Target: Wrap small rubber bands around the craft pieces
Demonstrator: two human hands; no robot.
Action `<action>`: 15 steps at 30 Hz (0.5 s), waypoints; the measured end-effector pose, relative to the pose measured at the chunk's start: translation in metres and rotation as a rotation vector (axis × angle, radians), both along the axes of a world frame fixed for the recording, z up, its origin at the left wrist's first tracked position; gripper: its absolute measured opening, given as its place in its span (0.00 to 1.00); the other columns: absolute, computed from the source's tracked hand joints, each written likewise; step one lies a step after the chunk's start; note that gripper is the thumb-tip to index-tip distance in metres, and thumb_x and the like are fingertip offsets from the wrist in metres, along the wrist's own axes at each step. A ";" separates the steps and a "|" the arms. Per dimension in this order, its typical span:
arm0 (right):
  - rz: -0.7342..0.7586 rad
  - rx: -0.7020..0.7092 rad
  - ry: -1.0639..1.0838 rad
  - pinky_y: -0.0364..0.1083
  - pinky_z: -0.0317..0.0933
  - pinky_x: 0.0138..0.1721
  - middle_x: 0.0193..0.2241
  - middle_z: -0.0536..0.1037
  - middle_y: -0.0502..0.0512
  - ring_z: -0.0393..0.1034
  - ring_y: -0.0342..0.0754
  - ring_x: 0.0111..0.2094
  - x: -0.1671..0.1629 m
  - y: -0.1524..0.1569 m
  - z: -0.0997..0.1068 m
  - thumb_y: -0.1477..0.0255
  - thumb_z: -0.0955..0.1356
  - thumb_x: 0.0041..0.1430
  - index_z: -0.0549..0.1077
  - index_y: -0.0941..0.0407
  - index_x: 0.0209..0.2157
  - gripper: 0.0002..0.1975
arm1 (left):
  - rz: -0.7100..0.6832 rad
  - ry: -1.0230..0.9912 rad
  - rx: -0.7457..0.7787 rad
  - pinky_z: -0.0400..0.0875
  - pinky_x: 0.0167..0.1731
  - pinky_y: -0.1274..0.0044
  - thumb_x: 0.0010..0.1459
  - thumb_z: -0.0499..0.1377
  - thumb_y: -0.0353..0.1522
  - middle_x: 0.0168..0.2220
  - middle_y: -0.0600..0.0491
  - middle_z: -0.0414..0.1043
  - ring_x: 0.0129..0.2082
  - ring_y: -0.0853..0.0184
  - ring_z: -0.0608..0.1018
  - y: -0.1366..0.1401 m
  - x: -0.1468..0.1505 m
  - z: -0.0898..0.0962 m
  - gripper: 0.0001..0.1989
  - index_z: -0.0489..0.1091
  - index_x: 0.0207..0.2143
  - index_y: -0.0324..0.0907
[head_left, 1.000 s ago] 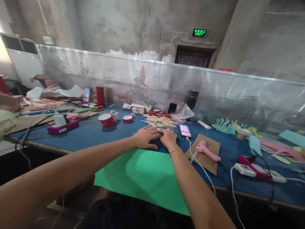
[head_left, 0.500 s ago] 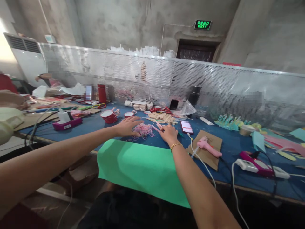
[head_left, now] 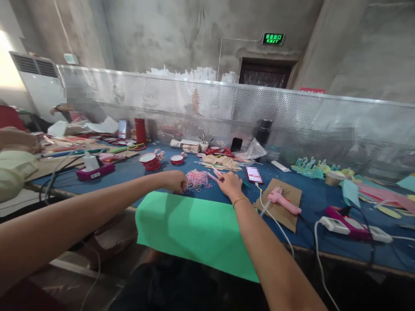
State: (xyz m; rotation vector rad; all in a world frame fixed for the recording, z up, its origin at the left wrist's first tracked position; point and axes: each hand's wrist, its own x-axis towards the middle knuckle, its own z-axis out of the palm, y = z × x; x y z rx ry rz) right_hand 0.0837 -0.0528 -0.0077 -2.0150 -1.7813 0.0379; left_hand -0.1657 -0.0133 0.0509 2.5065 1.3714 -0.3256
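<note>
My left hand (head_left: 177,181) is closed, its fingertips curled down at the left edge of a tangled pile of small rubber bands (head_left: 197,179), mostly pink. What its fingers pinch, if anything, is hidden. On the other side of the pile, my right hand (head_left: 230,183) rests low over the table, closed on slim pale-pink sticks (head_left: 212,176) that point out to the left. A small teal thing (head_left: 246,184) shows just beyond that hand. Green sheet (head_left: 191,233) hangs over the table's front edge, beneath both forearms.
Behind the pile lie wooden sticks (head_left: 223,161) and red tape rolls (head_left: 149,160). To the right are a phone (head_left: 254,174), a pink glue gun (head_left: 284,201) on cardboard (head_left: 295,190), and a purple power strip (head_left: 350,224) with cables. A perforated metal screen (head_left: 207,99) stands behind. Another person's arm shows at left.
My left hand has gone from spread fingers over the pile's left side to closed fingers lower at its edge. My right hand keeps its hold on the pink sticks. The view shifts slightly.
</note>
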 end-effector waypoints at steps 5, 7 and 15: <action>-0.003 -0.007 0.007 0.56 0.60 0.53 0.50 0.74 0.56 0.67 0.56 0.54 0.000 0.000 0.000 0.64 0.66 0.62 0.80 0.48 0.39 0.10 | -0.066 -0.217 0.097 0.66 0.29 0.80 0.44 0.60 0.30 0.32 0.53 0.79 0.30 0.68 0.77 0.014 0.007 -0.001 0.12 0.78 0.34 0.42; 0.000 -0.011 0.004 0.56 0.60 0.53 0.51 0.74 0.56 0.67 0.56 0.54 0.001 0.000 0.000 0.64 0.66 0.62 0.80 0.48 0.39 0.10 | -0.074 -0.299 0.138 0.67 0.30 0.81 0.46 0.61 0.32 0.36 0.53 0.80 0.32 0.68 0.78 0.019 0.007 0.003 0.14 0.78 0.38 0.42; -0.001 -0.019 -0.009 0.56 0.60 0.53 0.50 0.74 0.56 0.68 0.57 0.53 0.001 -0.002 0.002 0.64 0.66 0.62 0.80 0.47 0.40 0.11 | -0.162 -0.119 0.124 0.68 0.34 0.77 0.46 0.65 0.38 0.35 0.54 0.81 0.32 0.65 0.78 0.013 0.001 0.000 0.14 0.79 0.38 0.46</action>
